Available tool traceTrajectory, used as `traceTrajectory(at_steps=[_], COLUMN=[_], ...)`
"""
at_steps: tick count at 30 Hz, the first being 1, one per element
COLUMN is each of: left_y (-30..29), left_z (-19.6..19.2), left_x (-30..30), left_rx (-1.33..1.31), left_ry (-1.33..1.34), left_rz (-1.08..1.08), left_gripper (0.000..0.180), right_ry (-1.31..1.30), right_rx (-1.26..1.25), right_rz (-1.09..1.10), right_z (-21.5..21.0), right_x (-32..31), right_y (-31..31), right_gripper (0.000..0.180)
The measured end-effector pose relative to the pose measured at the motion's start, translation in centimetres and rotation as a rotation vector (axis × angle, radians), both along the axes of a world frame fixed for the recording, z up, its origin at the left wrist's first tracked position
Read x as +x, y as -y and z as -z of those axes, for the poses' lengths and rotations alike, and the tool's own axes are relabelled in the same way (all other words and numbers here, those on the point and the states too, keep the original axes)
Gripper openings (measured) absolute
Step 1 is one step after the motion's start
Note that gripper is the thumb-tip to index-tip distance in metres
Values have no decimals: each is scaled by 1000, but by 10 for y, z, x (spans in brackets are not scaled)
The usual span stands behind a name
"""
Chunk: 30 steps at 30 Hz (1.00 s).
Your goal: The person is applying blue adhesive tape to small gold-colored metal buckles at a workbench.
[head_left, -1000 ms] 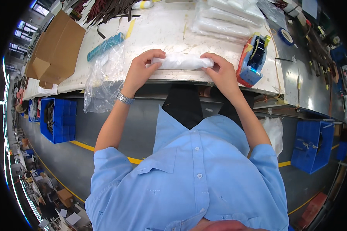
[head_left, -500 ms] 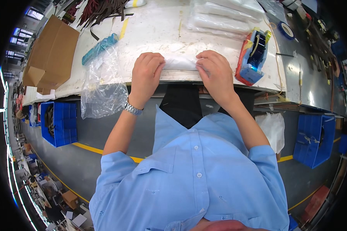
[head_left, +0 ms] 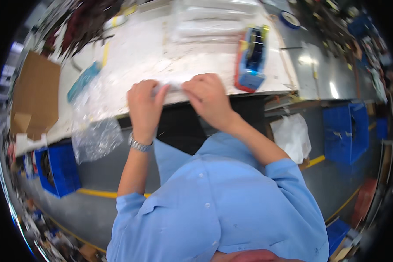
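Between my two hands lies a small white roll (head_left: 174, 84), seemingly of thin plastic or paper, close to the front edge of the white table. Its ends are hidden by my fingers and motion blur softens it. My left hand (head_left: 145, 102), with a metal watch at the wrist, is closed on the left end, thumb toward the roll. My right hand (head_left: 208, 97) pinches the right end. To the left, a crumpled clear plastic bag (head_left: 98, 137) hangs over the table edge, beside a teal packet (head_left: 84, 83). A blue-and-red tape dispenser (head_left: 252, 59) stands right of my right hand.
Stacked clear plastic packs (head_left: 214, 22) lie at the back. An open cardboard box (head_left: 36, 91) stands at the left, dark strips (head_left: 85, 30) behind it. A blue tape roll (head_left: 289, 20) rests on the metal table. Blue crates (head_left: 62, 170) (head_left: 343, 135) and a white bag (head_left: 291, 137) are below.
My hands have come closer together, so less of the white roll shows between them. The whole view has shifted and tilted, with the tabletop things appearing farther left.
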State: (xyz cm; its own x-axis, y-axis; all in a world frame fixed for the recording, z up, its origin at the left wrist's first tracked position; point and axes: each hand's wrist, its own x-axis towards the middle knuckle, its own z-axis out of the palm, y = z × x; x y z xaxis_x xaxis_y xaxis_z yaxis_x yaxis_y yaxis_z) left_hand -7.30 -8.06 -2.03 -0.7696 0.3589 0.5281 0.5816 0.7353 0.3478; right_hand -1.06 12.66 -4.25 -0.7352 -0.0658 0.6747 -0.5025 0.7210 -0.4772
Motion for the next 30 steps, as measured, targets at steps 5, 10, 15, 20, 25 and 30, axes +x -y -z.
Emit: traceTrajectory(at_steps=[5, 10, 15, 20, 25, 30], left_y=[-10, -18, -12, -8, -10, -18], left_z=[2, 7, 8, 0, 6, 6], left_x=[6, -3, 9, 8, 2, 3], left_rx=[-32, -69, -15, 35, -81, -70], left_ry=[46, 75, 50, 63, 24, 0], left_rz=[-100, -65, -89, -107, -112, -161], left_gripper=[36, 32, 29, 27, 35, 42], right_ry=[-49, 48, -32, 138, 327, 236], right_rx=[43, -19, -16, 448, 399, 21], right_rz=[-10, -79, 527, 1101, 1028, 818], right_z=[6, -30, -77, -8, 35, 14], right_x=[-1, 41, 97, 80, 83, 91], right_y=[15, -6, -153, -384, -469, -463], right_gripper=[15, 19, 15, 48, 30, 19])
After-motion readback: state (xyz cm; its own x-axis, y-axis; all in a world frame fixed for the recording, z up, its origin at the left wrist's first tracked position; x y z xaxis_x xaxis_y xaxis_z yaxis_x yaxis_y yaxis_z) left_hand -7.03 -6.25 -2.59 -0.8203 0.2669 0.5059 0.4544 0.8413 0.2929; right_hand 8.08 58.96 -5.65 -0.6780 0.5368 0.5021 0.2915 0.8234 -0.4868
